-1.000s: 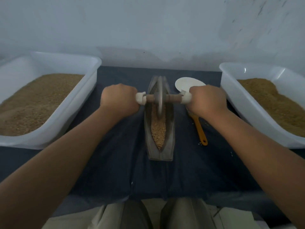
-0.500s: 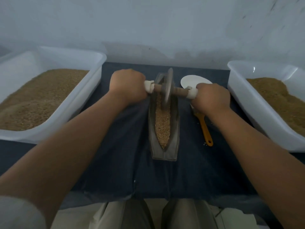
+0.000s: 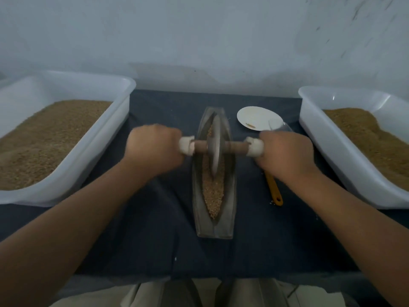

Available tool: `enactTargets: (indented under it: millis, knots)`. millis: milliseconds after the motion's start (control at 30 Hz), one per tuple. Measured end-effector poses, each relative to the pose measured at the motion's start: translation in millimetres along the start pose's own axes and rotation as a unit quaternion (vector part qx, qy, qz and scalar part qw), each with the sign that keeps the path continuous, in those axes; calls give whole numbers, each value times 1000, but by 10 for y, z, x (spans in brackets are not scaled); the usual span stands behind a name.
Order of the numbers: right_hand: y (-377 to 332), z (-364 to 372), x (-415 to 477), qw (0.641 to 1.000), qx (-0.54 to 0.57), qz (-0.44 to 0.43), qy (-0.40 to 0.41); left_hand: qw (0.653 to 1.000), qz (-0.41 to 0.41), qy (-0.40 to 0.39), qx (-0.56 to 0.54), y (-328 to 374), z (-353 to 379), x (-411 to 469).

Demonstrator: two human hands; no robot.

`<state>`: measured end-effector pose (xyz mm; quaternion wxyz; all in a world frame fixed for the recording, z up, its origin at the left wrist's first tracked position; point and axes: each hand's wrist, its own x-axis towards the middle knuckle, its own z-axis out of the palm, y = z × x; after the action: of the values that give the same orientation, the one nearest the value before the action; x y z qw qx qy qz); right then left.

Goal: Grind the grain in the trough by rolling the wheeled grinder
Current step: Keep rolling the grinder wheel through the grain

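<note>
a person's knees in pale trousers (image 3: pixel 243 293) show at the lower edge, below a dark cloth (image 3: pixel 155 240) that covers the table. both forearms reach forward over it. in the middle of the cloth lies the narrow, boat-shaped trough (image 3: pixel 200 220), set lengthwise away from the person, with grain (image 3: pixel 213 196) heaped along its channel. the grinder (image 3: pixel 215 149) stands on edge in the channel, about midway along and toward the far half, its rim down in the grain and its wooden axle lying crosswise above the trough walls. the left hand (image 3: pixel 155 149) is fisted round the white-wrapped left end of the axle; the right hand (image 3: pixel 285 154) is fisted round the white-wrapped right end. both hands are blurred.

right of the trough an orange handle (image 3: pixel 274 189) lies on the cloth, its far end hidden under the right hand. beyond that hand sits a white dish (image 3: pixel 256 117). a white tub (image 3: pixel 88 165) of brown grain stands at the left edge of the cloth, and a second tub (image 3: pixel 336 151) at the right. a pale wall (image 3: pixel 199 41) rises behind.
</note>
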<state>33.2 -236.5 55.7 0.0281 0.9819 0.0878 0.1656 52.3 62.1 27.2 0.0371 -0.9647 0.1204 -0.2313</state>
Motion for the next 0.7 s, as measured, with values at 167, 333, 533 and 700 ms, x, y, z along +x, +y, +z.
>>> enactTargets:
  millis: [167, 333, 533, 700]
  knots:
    - [-45, 47, 423, 996, 6, 72, -60, 997, -35, -67, -7, 30, -47, 574]
    - [30, -54, -242, 1000, 9, -9, -7, 1000, 17, 23, -13, 43, -169, -208]
    - [53, -31, -376, 998, 24, -49, 38, 999, 28, 33, -15, -9, -55, -318]
    - [-27, 35, 387, 999, -4, 38, -13, 999, -31, -16, -29, 19, 81, 427]
